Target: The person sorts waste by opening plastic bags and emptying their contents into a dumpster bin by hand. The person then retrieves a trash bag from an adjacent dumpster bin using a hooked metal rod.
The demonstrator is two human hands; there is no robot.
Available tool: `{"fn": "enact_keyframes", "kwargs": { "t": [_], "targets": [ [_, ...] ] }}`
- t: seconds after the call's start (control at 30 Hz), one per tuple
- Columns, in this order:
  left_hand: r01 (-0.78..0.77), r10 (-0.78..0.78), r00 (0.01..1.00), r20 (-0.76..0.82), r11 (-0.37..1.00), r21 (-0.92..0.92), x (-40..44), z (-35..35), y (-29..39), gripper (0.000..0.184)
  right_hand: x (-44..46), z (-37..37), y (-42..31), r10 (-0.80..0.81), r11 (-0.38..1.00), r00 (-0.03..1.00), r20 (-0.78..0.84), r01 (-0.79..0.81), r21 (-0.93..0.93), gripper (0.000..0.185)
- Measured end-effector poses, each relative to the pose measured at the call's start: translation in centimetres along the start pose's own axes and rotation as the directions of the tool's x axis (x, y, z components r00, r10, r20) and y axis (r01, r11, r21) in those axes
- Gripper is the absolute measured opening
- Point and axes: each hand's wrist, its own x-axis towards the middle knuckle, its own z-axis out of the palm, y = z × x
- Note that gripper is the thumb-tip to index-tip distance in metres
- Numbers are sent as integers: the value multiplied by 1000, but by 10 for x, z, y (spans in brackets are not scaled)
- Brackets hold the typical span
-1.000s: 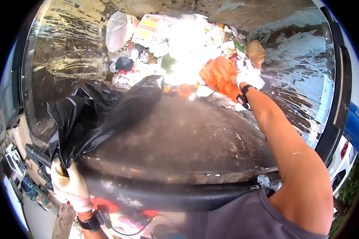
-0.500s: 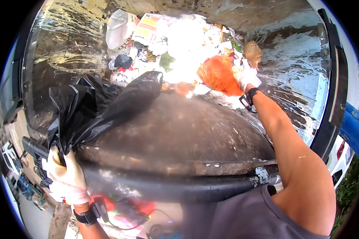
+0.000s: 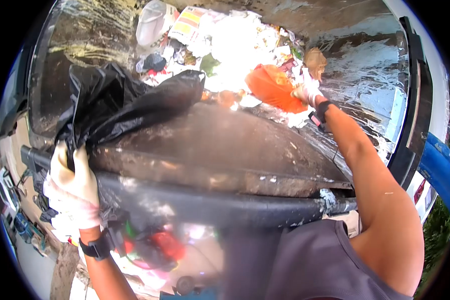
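Moved since half a second earlier: the translucent orange plastic bag (image 3: pixel 271 87), then rounded, is now flatter and drawn out toward its lower right. The rim and left hand are now seen higher in the picture.

Item: left hand (image 3: pixel 75 182), in a pale glove. The gathered lower end of a large glossy black plastic bag (image 3: pixel 135 107) is pinched between thumb and fingers, beside the black tubular rim (image 3: pixel 215 201) of a container. The black bag is spread over the left part of a dark, curved, stained plate (image 3: pixel 225 137).

Item: right hand (image 3: pixel 307 93), likewise gloved, arm outstretched. Its fingers are set against the right end of the orange bag; whether they are closed on it cannot be told. The orange bag is lodged at the right front of the refuse heap, beyond the plate.

Item: contents near the back. A whitish translucent plastic bucket (image 3: pixel 154 24) is tipped on its side, beside a white printed sack with yellow and red panels (image 3: pixel 187 24). A crumpled brown paper bag (image 3: pixel 315 64) is found beyond the right hand, near the paint-streaked right wall (image 3: pixel 360 75). The heap's middle is washed out by glare.
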Motion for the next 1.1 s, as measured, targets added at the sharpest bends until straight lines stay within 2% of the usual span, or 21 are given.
{"fn": "enact_keyframes", "kwargs": {
  "t": [0.03,0.13,0.17,0.2,0.27,0.33,0.37,0.43,0.47,0.5,0.53,0.57,0.6,0.63,0.7,0.77,0.87,0.93,1.0,1.07,1.1],
  "targets": [
    [1,-2,1000,10,1000,17,1,-1,2,27,7,-1,4,-127,990,992,0,126,-64,54],
    [35,-23,992,125,995,-96,3,-9,11,25,-19,-64,-26,-85,785,990,110,-1,619,15],
    [58,-50,994,101,996,-74,2,-7,10,25,-17,-87,-17,-506,734,827,-244,561,382,21],
    [80,-75,994,73,995,-54,2,-4,8,24,-14,-108,-6,-829,431,382,-409,902,-30,31],
    [46,-43,998,45,997,-58,1,-2,5,25,-37,-153,-11,-788,520,382,-483,833,-189,31],
    [42,-37,997,65,996,-83,2,-3,5,25,-57,-183,-11,-781,535,433,-451,836,-124,33],
    [58,-48,994,96,993,-106,2,-5,6,24,-63,-187,-11,-543,698,738,-401,662,272,34],
    [6,1,998,66,995,-102,3,-4,3,24,-77,-208,-10,-554,698,680,-480,694,178,35],
    [21,-10,998,67,986,-163,3,-4,4,23,-83,-234,-12,-804,499,285,-522,801,-331,35],
    [33,-18,997,73,975,-221,4,-4,5,22,-90,-242,-9,-631,649,560,-537,760,30,30],
    [43,-21,997,80,959,-281,3,-5,7,21,-97,-249,-7,-356,657,799,-485,583,478,25],
    [53,-27,996,81,942,-333,4,-2,5,21,-107,-259,-13,-71,519,920,-384,363,774,21],
    [27,-11,999,52,949,-313,4,0,3,21,-113,-266,-23,114,555,955,-273,166,815,21],
    [4,2,1000,23,956,-294,4,3,0,21,-112,-271,-21,99,651,977,-191,81,755,24],
    [-77,64,996,-66,974,-212,4,10,-9,25,-117,-283,-18,163,604,880,-446,268,750,26],
    [-1,6,1000,16,952,-307,2,8,-8,26,-121,-284,-23,269,512,784,-560,376,772,38],
    [-44,32,999,-41,940,-338,4,11,-7,24,-106,-266,-19,261,669,912,-317,66,740,39],
    [-58,35,996,-77,944,-325,2,9,-8,22,-108,-273,-28,349,614,700,-623,331,716,29],
    [-59,51,998,-32,940,-337,3,2,1,20,-117,-274,-42,370,404,678,-636,499,767,27],
    [-65,57,998,-35,934,-351,4,3,2,19,-105,-260,-36,301,654,863,-406,124,747,26],
    [-55,50,998,-25,937,-344,4,1,4,19,-103,-259,-33,295,619,895,-335,88,780,26]
  ]
}}
